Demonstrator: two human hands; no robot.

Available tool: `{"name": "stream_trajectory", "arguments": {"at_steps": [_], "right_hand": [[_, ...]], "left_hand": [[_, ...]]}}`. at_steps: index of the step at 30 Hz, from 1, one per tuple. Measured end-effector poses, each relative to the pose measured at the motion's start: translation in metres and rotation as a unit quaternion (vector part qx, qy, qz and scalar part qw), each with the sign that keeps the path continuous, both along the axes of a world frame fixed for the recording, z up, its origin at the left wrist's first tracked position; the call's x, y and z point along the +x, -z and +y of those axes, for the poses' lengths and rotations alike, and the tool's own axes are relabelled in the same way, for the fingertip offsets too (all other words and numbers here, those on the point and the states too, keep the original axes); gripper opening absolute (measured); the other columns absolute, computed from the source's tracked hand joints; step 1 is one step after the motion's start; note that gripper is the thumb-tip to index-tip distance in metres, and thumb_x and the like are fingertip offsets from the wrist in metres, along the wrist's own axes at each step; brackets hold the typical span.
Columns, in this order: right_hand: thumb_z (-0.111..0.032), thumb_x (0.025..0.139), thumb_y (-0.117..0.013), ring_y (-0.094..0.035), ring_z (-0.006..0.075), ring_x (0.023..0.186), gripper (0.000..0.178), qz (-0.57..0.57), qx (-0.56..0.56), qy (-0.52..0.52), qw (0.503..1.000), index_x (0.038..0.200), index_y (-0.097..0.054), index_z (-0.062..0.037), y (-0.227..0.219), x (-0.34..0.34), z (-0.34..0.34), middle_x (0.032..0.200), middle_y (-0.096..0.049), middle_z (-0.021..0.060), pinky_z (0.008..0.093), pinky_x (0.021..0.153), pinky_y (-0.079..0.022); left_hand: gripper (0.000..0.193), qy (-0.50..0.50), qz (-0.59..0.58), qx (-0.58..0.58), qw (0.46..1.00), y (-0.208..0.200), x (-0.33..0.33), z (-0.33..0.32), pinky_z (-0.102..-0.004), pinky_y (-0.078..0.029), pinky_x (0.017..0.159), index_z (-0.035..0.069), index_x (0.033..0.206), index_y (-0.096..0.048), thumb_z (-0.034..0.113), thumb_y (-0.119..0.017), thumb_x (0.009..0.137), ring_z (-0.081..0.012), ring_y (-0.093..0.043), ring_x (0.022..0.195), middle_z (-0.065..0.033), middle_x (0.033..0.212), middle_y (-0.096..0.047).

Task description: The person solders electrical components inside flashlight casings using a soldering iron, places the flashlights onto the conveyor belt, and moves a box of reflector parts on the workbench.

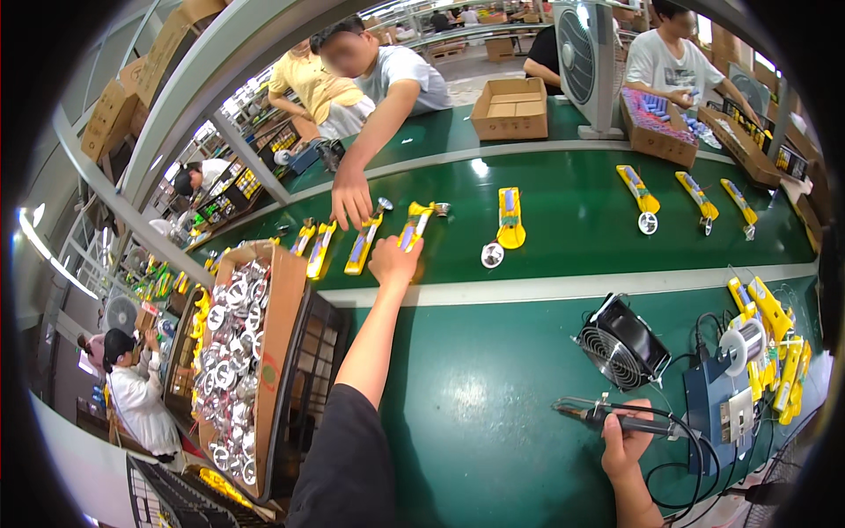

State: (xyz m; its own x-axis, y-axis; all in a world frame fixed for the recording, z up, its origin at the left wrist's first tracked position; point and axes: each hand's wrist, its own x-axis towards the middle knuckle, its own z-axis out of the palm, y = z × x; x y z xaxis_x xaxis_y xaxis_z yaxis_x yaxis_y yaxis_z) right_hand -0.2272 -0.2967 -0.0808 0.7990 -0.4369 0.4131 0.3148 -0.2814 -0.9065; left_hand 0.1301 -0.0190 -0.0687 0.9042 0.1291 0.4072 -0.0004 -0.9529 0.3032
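Observation:
My left hand [396, 262] reaches out over the green conveyor belt. Its fingers are closed around the lower end of a yellow flashlight shell [412, 231], which has a battery in it and a silver reflector at its top. In my right hand [623, 440], above the near bench, is a soldering iron [638, 426] with a thin metal feed tube along it; its tip points left. Left of my left hand, a co-worker's hand [352, 195] hovers over another yellow shell [363, 248]. A similar shell [510, 220] with a loose round reflector [492, 255] lies to the right.
A carton of silver reflectors [231, 352] stands left of my left arm. On the right are a black fan [620, 343], a blue soldering unit [715, 405], a solder spool [745, 345] and piled yellow shells [783, 352]. Cables loop by my right wrist. An open carton [510, 123] sits beyond the belt.

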Motion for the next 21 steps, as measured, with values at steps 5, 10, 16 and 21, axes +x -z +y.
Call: {"name": "stream_trajectory", "arguments": {"at_steps": [5, 10, 16, 21], "right_hand": [[-0.002, 0.071, -0.057, -0.042, 0.0082, 0.056, 0.013, 0.032, 0.061, -0.02, 0.997, 0.079, -0.049, 0.0031, 0.005, 0.002, -0.001, 0.074, -0.048, 0.0083, 0.0214, 0.05, -0.035], [-0.003, 0.071, -0.057, -0.04, 0.0051, 0.052, 0.013, 0.04, 0.076, -0.028, 0.996, 0.079, -0.049, 0.0026, -0.006, 0.003, 0.001, 0.073, -0.048, 0.0066, 0.0192, 0.047, -0.033], [-0.004, 0.072, -0.057, -0.042, 0.007, 0.058, 0.014, -0.004, 0.009, -0.009, 1.0, 0.079, -0.047, 0.003, 0.005, 0.004, -0.002, 0.076, -0.047, 0.0078, 0.0197, 0.05, -0.034], [-0.007, 0.076, -0.051, -0.042, 0.006, 0.048, 0.014, -0.051, -0.038, 0.002, 0.998, 0.081, -0.041, 0.0007, 0.012, 0.012, -0.004, 0.068, -0.043, 0.005, 0.0186, 0.043, -0.033]], "left_hand": [[0.044, -0.082, 0.037, 0.066, 0.994, 0.007, 0.009, -0.012, -0.0445, -0.043, 0.067, 0.003, 0.089, -0.056, 0.043, -0.059, 0.072, -0.0294, -0.053, 0.087, -0.014, 0.089, -0.054], [0.036, 0.165, -0.147, -0.009, 0.975, -0.014, -0.009, -0.065, -0.0434, -0.042, 0.071, 0.0, 0.096, -0.054, 0.031, -0.055, 0.077, -0.0309, -0.051, 0.09, -0.0176, 0.092, -0.053], [0.059, 0.102, 0.158, -0.021, 0.982, -0.028, 0.021, -0.171, -0.0362, -0.048, 0.07, 0.002, 0.087, -0.063, 0.056, -0.059, 0.062, -0.0297, -0.059, 0.085, -0.0167, 0.088, -0.061], [0.03, 0.072, 0.188, 0.021, 0.979, -0.016, 0.046, -0.188, -0.0319, -0.049, 0.064, 0.007, 0.082, -0.065, 0.03, -0.066, 0.063, -0.0239, -0.061, 0.081, -0.0087, 0.084, -0.063]]}}
